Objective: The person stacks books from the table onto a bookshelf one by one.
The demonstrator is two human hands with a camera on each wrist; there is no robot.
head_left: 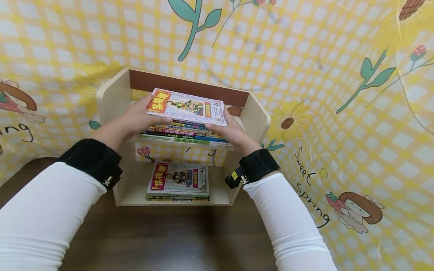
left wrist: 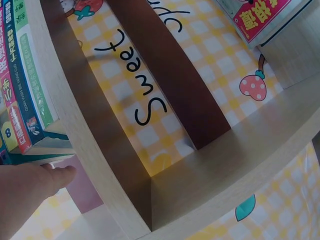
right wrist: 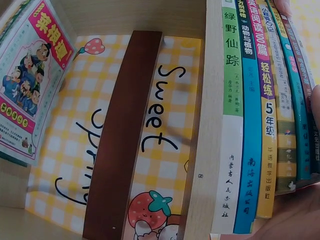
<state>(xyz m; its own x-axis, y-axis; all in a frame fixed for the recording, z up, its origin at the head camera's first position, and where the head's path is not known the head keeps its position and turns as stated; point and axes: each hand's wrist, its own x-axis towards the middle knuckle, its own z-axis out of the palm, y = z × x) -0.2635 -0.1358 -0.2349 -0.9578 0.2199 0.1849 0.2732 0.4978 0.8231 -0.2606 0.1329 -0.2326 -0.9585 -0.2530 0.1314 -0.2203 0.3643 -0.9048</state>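
A stack of paperback books (head_left: 184, 132) lies flat on the upper board of a small cream shelf, spines facing me. The top book (head_left: 190, 106) has a white cover with a yellow and red title panel and cartoon figures. At the stack's left end my left hand (head_left: 137, 117) grips it, thumb along the front. My right hand (head_left: 235, 132) holds the right end, thumb on the spines. In the left wrist view the thumb (left wrist: 62, 175) shows beside the books; most other fingers are hidden. The right wrist view shows the book spines (right wrist: 267, 125) with part of the right hand beside them.
On the shelf's lower board (head_left: 132, 194) lies another, shorter pile of books (head_left: 178, 180). The shelf's side panels (head_left: 257, 116) rise on both sides, with a brown back rail (head_left: 190, 84). Behind hangs yellow checked cloth (head_left: 288, 56). A dark wooden surface (head_left: 162, 237) lies in front.
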